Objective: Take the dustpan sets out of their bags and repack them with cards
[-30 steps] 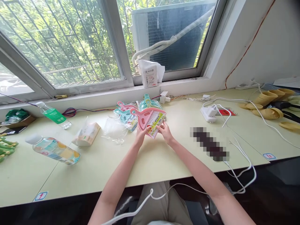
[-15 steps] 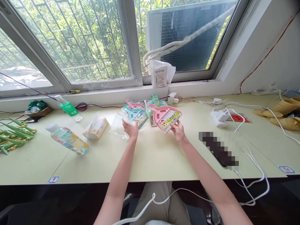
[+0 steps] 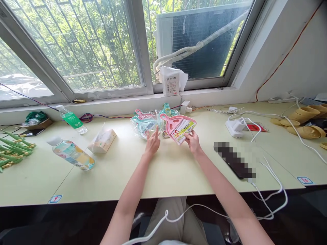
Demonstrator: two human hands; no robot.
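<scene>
My right hand grips the lower right edge of a pink mini dustpan and brush set with a yellow label. The set is tilted up above the table. My left hand is at the near edge of a turquoise dustpan set in clear plastic, fingers apart; whether it touches the wrap I cannot tell. A second pink handle shows behind the turquoise set. More green and turquoise handles stick up behind the held set, which hides most of what lies there.
A tissue pack, a juice bottle and a green-labelled water bottle stand to the left. To the right lie a pixelated phone on a cable and a white power adapter. A white box sits on the window sill.
My left hand has moved right, and the loose clear plastic left of the turquoise set now lies over it. My right hand still holds the pink set in nearly the same place.
</scene>
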